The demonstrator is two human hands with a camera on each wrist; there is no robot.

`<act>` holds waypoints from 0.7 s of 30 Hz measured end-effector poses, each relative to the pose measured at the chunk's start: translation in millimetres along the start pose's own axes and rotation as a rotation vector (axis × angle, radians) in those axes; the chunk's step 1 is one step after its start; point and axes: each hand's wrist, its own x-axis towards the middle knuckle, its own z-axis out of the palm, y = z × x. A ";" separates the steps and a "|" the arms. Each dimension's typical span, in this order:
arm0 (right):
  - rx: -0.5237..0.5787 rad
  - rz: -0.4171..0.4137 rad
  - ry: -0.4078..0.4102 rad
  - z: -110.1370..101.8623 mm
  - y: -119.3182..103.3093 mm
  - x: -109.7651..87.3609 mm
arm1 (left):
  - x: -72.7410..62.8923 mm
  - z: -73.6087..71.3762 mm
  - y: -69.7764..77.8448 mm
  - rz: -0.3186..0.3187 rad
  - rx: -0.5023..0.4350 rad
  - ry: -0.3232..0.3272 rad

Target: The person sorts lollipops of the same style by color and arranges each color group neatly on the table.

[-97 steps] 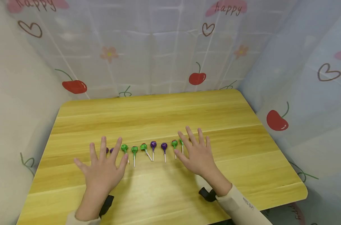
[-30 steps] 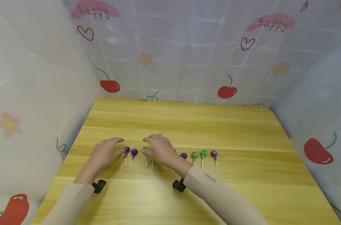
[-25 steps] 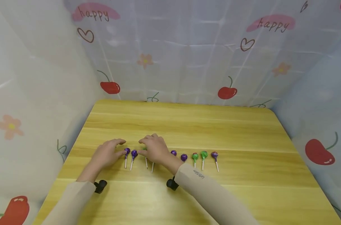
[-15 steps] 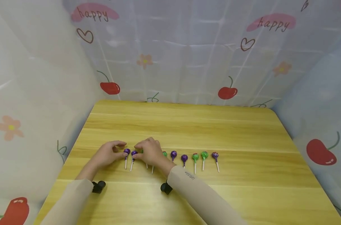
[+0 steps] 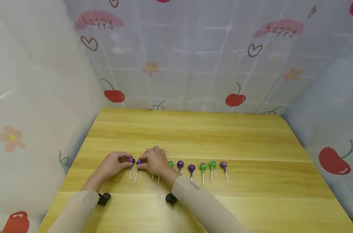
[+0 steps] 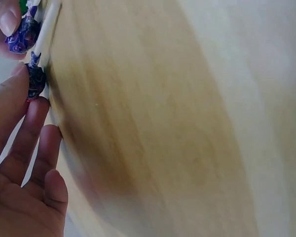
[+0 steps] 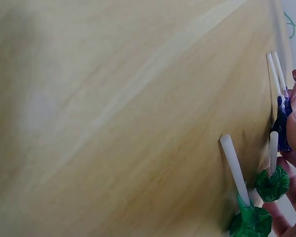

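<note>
At the left end of a row of lollipops, my left hand (image 5: pixel 113 165) pinches the head of the outermost purple lollipop (image 6: pixel 36 81) between thumb and index finger; its other fingers are loosely bent. Just beside it, my right hand (image 5: pixel 155 161) pinches the second purple lollipop (image 6: pixel 23 37) by its head. Both lollipops lie with their white sticks toward me. The right hand hides the heads of two lollipops in the head view; the right wrist view shows a green lollipop (image 7: pixel 273 183) and another green lollipop (image 7: pixel 250 221) there.
Rightward the row continues with a green lollipop (image 5: pixel 170 163), several purple and green ones, and a purple lollipop (image 5: pixel 224 165) at the end. They lie on a yellow wood-grain table (image 5: pixel 194 139). A printed curtain (image 5: pixel 188 71) hangs behind the table's far edge.
From spread fingers above the row, both hands have come down to the left end. The right hand has moved left past the green lollipops, and each hand has taken hold of a purple lollipop.
</note>
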 end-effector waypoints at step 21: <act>-0.057 -0.032 -0.018 3.9 2.6 2.2 | 0.0 0.2 -2.4 0.023 -0.008 -0.003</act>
